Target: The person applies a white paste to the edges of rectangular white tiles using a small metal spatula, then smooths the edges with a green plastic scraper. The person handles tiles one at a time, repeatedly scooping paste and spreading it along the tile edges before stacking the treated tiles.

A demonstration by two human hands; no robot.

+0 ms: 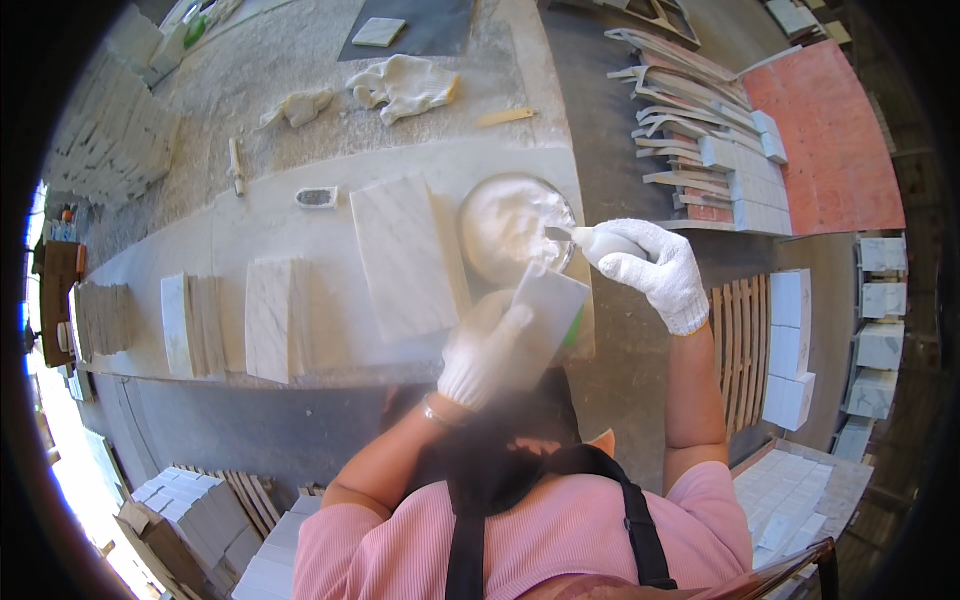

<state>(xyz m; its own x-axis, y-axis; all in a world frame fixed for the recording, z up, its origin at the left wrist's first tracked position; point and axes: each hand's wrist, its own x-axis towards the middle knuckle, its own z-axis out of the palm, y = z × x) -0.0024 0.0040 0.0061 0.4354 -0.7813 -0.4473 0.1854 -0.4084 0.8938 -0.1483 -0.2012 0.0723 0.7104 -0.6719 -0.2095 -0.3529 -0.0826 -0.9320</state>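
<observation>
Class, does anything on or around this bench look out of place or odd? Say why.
What looks like a crumpled glove lies loose on the bench, unlike the tidy stacks. At upper right, pale strips splay unevenly beside squared white blocks. The tile in the left hand is too blurred to check.

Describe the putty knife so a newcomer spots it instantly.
Find the pale worktable, then the round bowl of white material at its right end. The white-gloved right hand holds the putty knife at the bowl's right edge. Unlike the broad tile in the left hand, it has a short grey blade and rounded handle.
</observation>
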